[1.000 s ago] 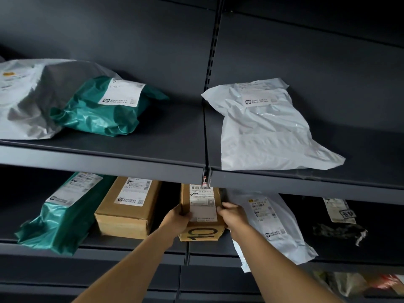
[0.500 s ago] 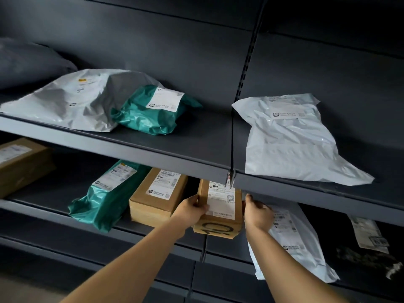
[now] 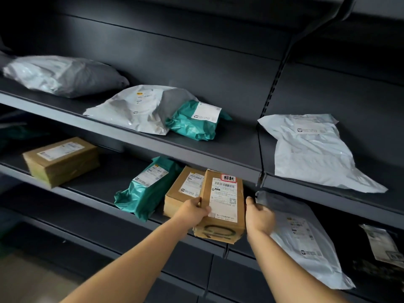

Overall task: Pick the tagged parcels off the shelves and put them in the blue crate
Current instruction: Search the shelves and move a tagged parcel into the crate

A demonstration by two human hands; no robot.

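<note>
A small cardboard box [image 3: 223,206] with a white shipping label and a red-bordered tag at its top sits at the front of the lower shelf [image 3: 91,194], its near end sticking out over the edge. My left hand [image 3: 193,212] grips its left side with the thumb on top. My right hand [image 3: 259,214] is curled against its right side. No blue crate is in view.
Beside the box lie another cardboard box [image 3: 184,190], a green mailer [image 3: 144,189] and a white mailer [image 3: 303,241]. A third box [image 3: 61,160] sits further left. The upper shelf [image 3: 196,153] holds grey, white and green mailers just above my hands.
The box has slid out from under the upper shelf towards me, and its red tag now shows. My view has shifted right and pulled back, showing more shelf on the left.
</note>
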